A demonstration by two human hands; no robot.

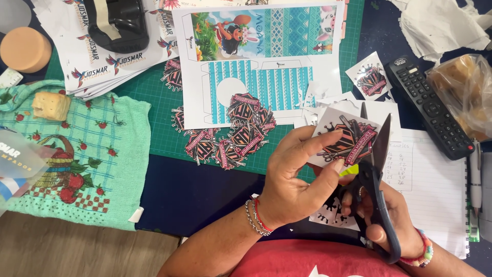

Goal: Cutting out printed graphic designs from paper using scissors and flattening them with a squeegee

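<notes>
A: What do the hands have?

B: The left hand point(302, 177) pinches one printed sticker point(344, 138) between thumb and fingers, held up over the mat's point(154, 97) near edge. The right hand point(382, 215) has its fingers through the handles of one pair of scissors point(378, 169); the blades stand a little apart, right at the sticker's right edge.

A: How many cut stickers lie loose?

B: A heap of them on the mat and the printed sheet point(266, 66), overlapping. I count about eight, but cannot be sure. One uncut one point(370, 79) lies apart, near the remote point(430, 105).

A: Other single things?

B: One remote, one pen point(475, 177), one lined sheet point(430, 179) under the hands, one green cloth point(77, 159) with a piece of bread point(51, 105) on it, one orange round sponge point(24, 48), one stack of leaflets point(97, 56) with a black tape holder point(117, 23) on top.

A: Any containers?

B: One clear bag point(464, 92) at the right, with tan pieces inside; I cannot tell what they are. Crumpled paper scraps point(441, 25) lie above it.
</notes>
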